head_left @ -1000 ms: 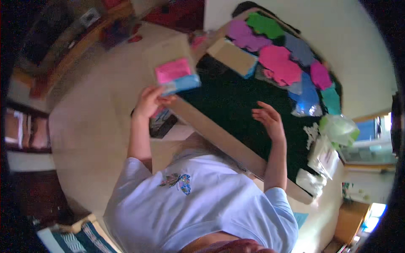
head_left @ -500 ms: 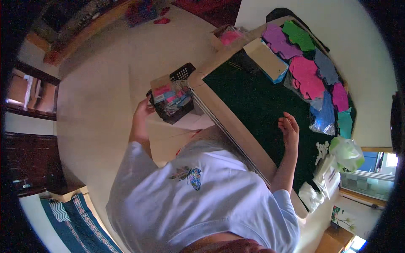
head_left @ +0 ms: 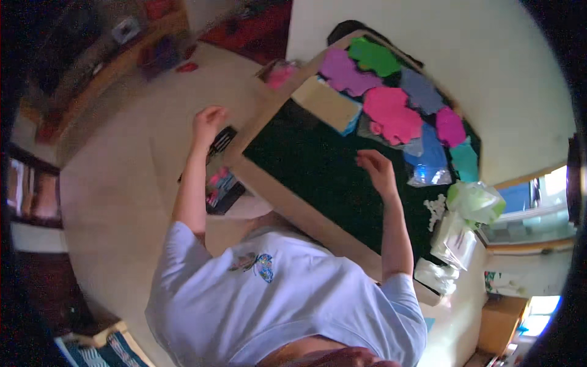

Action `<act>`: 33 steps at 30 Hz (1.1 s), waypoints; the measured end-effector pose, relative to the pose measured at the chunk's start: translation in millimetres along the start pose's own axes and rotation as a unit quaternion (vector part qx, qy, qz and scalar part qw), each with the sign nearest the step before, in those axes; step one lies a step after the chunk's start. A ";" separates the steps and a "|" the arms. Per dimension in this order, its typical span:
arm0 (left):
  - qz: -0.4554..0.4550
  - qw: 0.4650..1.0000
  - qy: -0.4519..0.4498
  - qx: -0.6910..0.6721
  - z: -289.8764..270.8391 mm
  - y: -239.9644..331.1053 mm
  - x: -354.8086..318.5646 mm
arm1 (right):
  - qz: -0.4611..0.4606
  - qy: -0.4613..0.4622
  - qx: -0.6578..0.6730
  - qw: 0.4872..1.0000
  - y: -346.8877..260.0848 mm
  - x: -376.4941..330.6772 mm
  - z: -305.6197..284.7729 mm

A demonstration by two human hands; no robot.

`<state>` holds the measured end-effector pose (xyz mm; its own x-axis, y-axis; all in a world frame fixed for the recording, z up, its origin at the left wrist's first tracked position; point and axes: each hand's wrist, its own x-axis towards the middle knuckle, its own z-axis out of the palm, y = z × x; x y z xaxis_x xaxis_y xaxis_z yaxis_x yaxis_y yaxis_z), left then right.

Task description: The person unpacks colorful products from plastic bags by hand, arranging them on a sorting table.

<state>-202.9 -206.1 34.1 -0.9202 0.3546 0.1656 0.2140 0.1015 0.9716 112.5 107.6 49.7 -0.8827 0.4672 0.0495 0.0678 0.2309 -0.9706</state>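
1. Head view: left hand [head_left: 208, 122] upper left of centre, fingers curled into a loose fist, raised over the beige floor [head_left: 116, 202]; cannot tell whether it has hold of anything.
2. Black basket [head_left: 221, 177] sits on the floor just below that hand, at the table's left edge, with pink and blue packets [head_left: 219, 182] inside; hand looks apart from it.
3. Right hand [head_left: 378, 171] centre frame, fingers spread and slack, holding nothing, hovering over the dark green table mat [head_left: 306, 165].
4. Wooden table rim [head_left: 293, 205] runs diagonally from upper centre to lower right around the mat.
5. Tan flat box [head_left: 327, 104] with a blue edge lies at the mat's upper end, well above the right hand.
6. Foam cut-out shapes fan along the table's far side, upper right: green [head_left: 373, 56], purple [head_left: 343, 72], grey-blue [head_left: 422, 90], big pink [head_left: 391, 113], magenta [head_left: 451, 125], teal [head_left: 466, 160].
7. Clear plastic bag with blue sheets [head_left: 431, 159] is just right of the right hand.
8. Pale green bag [head_left: 477, 202] and white plastic bags [head_left: 454, 240] sit at the right end of the table.
9. Person's white T-shirt [head_left: 281, 300] with a butterfly print fills the lower centre.
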 end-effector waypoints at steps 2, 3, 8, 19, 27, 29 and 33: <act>0.090 0.987 -0.092 0.098 55.6 54.0 0.5 | -0.039 0.035 -0.030 0.998 3.0 20.2 -15.6; 0.133 0.978 -0.112 0.118 78.8 57.6 6.9 | -0.070 0.075 -0.106 0.989 -0.7 32.8 -20.5; 0.214 0.941 -0.252 0.075 206.3 68.9 22.1 | -0.133 0.196 -0.370 0.898 37.8 90.3 -83.0; 0.300 0.874 -0.358 0.136 342.8 59.4 27.3 | -0.041 -0.017 -0.259 0.965 58.9 130.9 -144.7; 0.430 0.820 -0.348 0.148 377.4 38.6 44.0 | 0.052 -0.047 -0.223 0.972 27.3 129.5 -133.0; 0.545 0.757 -0.344 0.104 400.3 31.6 46.9 | 0.037 -0.028 -0.291 0.955 40.6 126.0 -145.0; 0.539 0.710 -0.392 0.226 407.4 23.8 53.6 | -0.095 -0.031 -0.378 0.920 62.8 121.5 -141.7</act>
<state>-113.5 194.0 -2.8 0.2869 0.8433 0.4545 0.9021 -0.3974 0.1679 75.4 299.8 28.1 -0.9355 0.3123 0.1653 0.1926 0.8428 -0.5026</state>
